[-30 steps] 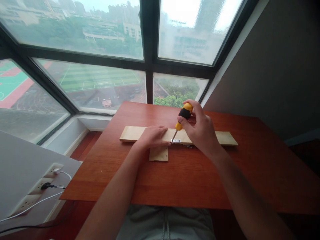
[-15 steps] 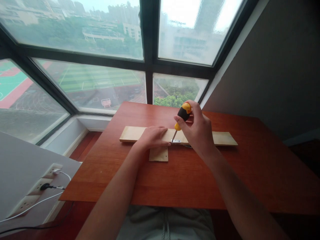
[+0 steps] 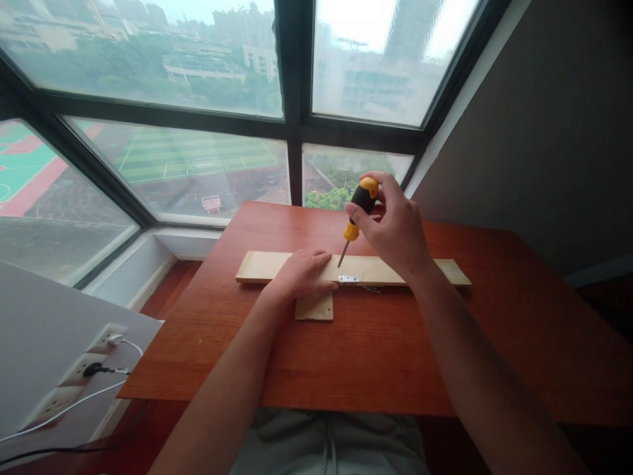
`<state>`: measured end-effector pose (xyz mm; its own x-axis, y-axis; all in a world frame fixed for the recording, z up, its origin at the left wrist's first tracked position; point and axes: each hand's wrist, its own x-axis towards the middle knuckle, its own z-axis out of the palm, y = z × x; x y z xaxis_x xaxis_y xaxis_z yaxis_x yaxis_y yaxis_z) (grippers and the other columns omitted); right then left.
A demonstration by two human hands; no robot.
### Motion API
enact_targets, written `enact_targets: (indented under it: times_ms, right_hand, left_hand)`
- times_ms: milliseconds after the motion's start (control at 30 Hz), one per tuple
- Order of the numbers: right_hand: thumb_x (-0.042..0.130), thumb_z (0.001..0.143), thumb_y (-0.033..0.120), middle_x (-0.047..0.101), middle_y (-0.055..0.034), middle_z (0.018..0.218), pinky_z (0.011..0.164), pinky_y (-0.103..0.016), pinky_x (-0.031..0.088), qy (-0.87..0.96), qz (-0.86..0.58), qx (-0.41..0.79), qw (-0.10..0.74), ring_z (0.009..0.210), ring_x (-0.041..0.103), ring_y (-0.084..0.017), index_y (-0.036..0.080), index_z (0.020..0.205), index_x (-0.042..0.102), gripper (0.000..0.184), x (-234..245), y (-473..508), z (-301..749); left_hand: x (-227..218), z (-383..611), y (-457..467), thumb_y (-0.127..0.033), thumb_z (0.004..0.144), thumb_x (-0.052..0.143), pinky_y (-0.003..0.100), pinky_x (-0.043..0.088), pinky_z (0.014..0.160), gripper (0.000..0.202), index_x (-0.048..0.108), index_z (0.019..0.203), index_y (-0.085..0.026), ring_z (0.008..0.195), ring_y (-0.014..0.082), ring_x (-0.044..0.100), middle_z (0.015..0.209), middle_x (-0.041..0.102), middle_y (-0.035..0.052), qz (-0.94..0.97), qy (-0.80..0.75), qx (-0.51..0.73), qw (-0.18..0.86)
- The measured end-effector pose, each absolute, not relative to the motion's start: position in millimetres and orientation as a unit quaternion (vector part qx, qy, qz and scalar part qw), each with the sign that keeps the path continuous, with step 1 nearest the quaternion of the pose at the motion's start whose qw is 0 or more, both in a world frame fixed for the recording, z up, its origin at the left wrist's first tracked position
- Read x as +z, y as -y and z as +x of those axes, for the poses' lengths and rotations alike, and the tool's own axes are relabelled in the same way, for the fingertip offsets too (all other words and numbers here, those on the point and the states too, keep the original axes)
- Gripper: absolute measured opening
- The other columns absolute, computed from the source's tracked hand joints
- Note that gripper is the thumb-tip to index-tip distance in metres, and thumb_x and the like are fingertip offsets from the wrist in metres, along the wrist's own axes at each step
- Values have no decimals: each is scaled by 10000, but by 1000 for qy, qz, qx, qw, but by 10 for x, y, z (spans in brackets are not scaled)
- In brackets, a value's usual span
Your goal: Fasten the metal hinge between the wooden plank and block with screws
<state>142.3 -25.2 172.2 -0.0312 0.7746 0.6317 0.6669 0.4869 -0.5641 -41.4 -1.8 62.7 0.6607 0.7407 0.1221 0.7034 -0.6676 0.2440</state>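
Observation:
A long pale wooden board [image 3: 435, 270] lies across the reddish table [image 3: 376, 349]. A small wooden piece [image 3: 315, 307] sticks out from under its near edge, beside a small metal bracket [image 3: 349, 279]. My left hand [image 3: 302, 272] lies flat, palm down, on the board and the small piece. My right hand [image 3: 393, 227] is closed around a yellow and black screwdriver [image 3: 360, 206], held tilted above the board. Its tip hangs a little above and left of the bracket, not touching it.
A large window with dark frames [image 3: 291, 99] rises behind the table's far edge. A grey wall [image 3: 544, 132] stands on the right. At the lower left is a white power strip [image 3: 79, 376] with plugged cables.
My right hand has lifted the screwdriver up off the bracket, so the tip now hangs above the board. The left hand has stayed put.

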Motion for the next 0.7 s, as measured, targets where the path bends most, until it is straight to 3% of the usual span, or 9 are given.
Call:
enact_targets:
  times_ms: [167, 333, 500, 600, 700]
  right_hand:
    - [722, 739, 523, 622, 8, 789, 606, -306, 530, 652, -564, 9, 507, 659, 605, -164, 233, 973, 562, 406, 1670, 244, 1615]
    - [748, 715, 514, 583, 44, 760, 439, -237, 501, 514, -576, 216, 598, 539, 586, -117, 226, 944, 521, 432, 1368, 283, 1989]
    - [811, 693, 366, 637, 35, 799, 596, -249, 604, 347, -508, 431, 660, 665, 664, -119, 208, 856, 535, 358, 1036, 451, 2385]
    - [767, 736, 282, 693, -20, 899, 717, -261, 624, 285, -479, 528, 641, 800, 696, -148, 190, 826, 604, 207, 840, 581, 2494]
    - [668, 804, 273, 717, -73, 1013, 731, -254, 616, 259, -466, 626, 569, 853, 702, -159, 164, 984, 670, 211, 691, 693, 2464]
  left_hand:
    - [635, -412, 2, -578, 784, 645, 336, 449, 797, 422, 595, 1003, -220, 963, 267, 634, 1051, 671, 67, 907, -400, 92, 89]
    - [646, -405, -44, -536, 804, 640, 353, 425, 900, 391, 599, 1028, -218, 1070, 273, 608, 1124, 663, 81, 909, -400, 79, 84]
    - [645, -424, -83, -526, 824, 622, 390, 371, 995, 463, 566, 1164, -217, 1182, 284, 552, 1247, 622, 101, 905, -410, 66, 87]
    - [642, -446, -124, -517, 832, 616, 408, 346, 1023, 490, 544, 1215, -221, 1228, 290, 514, 1299, 594, 112, 902, -419, 56, 87]
    - [632, -468, -178, -496, 840, 614, 427, 324, 1047, 501, 524, 1255, -228, 1254, 289, 491, 1340, 571, 114, 904, -416, 54, 81]
